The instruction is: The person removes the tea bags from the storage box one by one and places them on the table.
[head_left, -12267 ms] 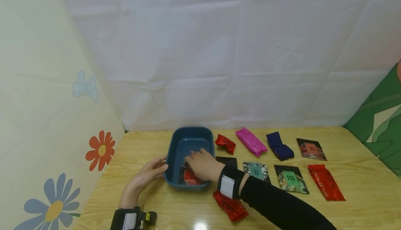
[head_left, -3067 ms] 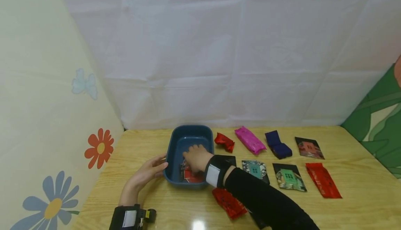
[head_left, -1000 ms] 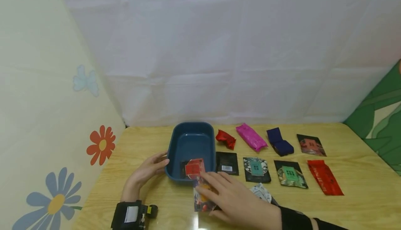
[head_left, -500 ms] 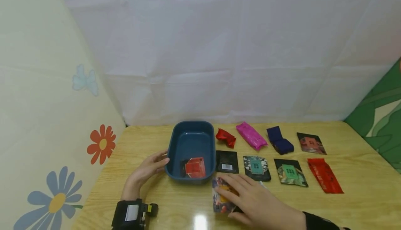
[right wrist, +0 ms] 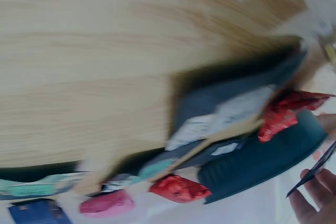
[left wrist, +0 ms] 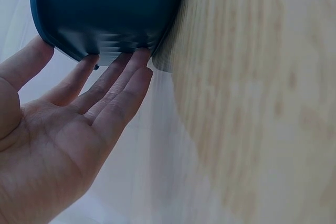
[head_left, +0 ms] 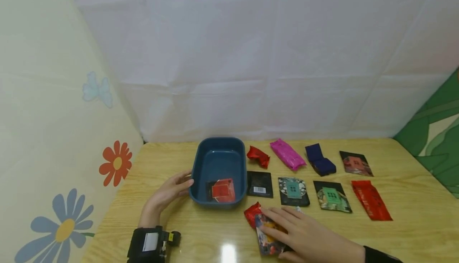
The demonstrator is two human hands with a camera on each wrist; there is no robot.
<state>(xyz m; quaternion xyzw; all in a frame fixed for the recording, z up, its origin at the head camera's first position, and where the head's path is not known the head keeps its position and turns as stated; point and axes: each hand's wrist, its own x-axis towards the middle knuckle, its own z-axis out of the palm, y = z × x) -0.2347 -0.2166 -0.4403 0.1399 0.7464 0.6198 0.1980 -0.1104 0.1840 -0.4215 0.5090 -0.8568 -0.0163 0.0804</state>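
A dark blue tub (head_left: 198, 163) stands on the wooden table, with a red-and-black packet (head_left: 222, 190) lying flat at its near end. My left hand (head_left: 183, 183) rests against the tub's left wall with straight fingers, which in the left wrist view (left wrist: 113, 85) touch the tub (left wrist: 105, 9). My right hand (head_left: 283, 231) is in front of the tub and holds a colourful packet (head_left: 267, 242), fingers laid on top and thumb at its near edge. That packet partly covers a red packet (head_left: 251, 212). The right wrist view is blurred; the tub (right wrist: 257, 161) and a fingertip (right wrist: 315, 203) show.
Right of the tub lie two rows of packets: crumpled red (head_left: 258, 156), pink (head_left: 287, 159), dark blue (head_left: 320, 160), black with a red house (head_left: 356, 163), black with a barcode (head_left: 259, 184), two black-and-green (head_left: 293, 187) (head_left: 331, 197), long red (head_left: 371, 200). A white wall stands behind.
My right hand left the tub and came toward me and to the right with the colourful packet, now over the red packet. The left hand has stayed at the tub.
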